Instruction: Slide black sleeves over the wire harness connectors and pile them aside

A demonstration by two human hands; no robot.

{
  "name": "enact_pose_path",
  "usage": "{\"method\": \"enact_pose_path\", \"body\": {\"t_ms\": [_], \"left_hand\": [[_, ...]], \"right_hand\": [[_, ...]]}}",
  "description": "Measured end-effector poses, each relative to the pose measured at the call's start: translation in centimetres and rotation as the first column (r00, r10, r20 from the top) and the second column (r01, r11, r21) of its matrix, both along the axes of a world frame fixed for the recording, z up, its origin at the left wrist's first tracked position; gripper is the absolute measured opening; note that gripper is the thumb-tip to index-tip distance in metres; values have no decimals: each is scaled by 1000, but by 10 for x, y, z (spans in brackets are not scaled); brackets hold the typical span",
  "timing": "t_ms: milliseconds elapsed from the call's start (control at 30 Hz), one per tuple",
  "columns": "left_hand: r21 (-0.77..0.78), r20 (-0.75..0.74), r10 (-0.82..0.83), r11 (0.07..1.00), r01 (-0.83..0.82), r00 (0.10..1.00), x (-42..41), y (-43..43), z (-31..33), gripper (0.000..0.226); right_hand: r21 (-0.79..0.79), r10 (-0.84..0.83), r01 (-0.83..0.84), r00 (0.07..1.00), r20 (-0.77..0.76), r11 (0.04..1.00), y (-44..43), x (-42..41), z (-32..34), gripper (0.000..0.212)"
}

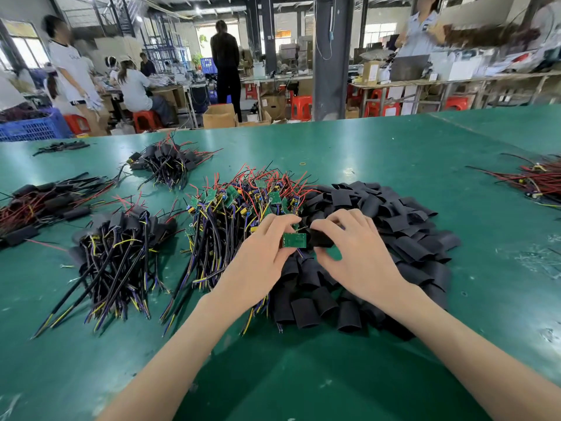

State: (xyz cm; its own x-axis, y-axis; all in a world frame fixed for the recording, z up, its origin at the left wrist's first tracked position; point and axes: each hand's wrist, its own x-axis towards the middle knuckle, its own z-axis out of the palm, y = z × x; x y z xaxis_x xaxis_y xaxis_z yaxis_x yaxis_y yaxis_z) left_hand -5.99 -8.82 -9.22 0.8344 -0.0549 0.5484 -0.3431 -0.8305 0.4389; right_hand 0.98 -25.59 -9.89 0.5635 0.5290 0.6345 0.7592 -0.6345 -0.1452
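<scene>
Left hand (pixel 261 253): fingers curled, pinching a small green harness board (pixel 294 240) by its near edge; right hand (pixel 358 250): fingers curled round one black sleeve (pixel 322 239), the sleeve's end touching the board's edge, between the two hands; heap of loose sleeves (pixel 403 235): beneath and beyond the right hand; heap of bare harnesses (pixel 239 208): just beyond the left hand; sleeved harnesses (pixel 118 235): piled well to that hand's left; all on green table (pixel 303 375).

Factory assembly hall: green worktable (pixel 394 141), wire harness heaps (pixel 236 214), seated workers (pixel 136 89), cartons (pixel 219 116), probably racking (pixel 164 41) behind.
</scene>
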Motion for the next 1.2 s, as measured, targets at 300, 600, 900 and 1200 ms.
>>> {"method": "enact_pose_path", "body": {"t_ms": [300, 600, 900, 1200], "left_hand": [[10, 97, 29, 999, -30, 995, 1, 7, 0, 21], [12, 139, -18, 1000, 17, 990, -1, 6, 2, 34], [-93, 86, -44, 994, 52, 995, -1, 7, 2, 41], [-177, 55, -31, 983, 41, 998, -1, 8, 2, 57]], "right_hand": [[-18, 115, -118, 983, -144, 993, -1, -2, 5, 35], [66, 175, -165, 962, -208, 984, -3, 1, 5, 36], [48, 228, -223, 939, -258, 974, -6, 7, 6, 37], [53, 265, -262, 913, -309, 964, -4, 3, 5, 38]]}}
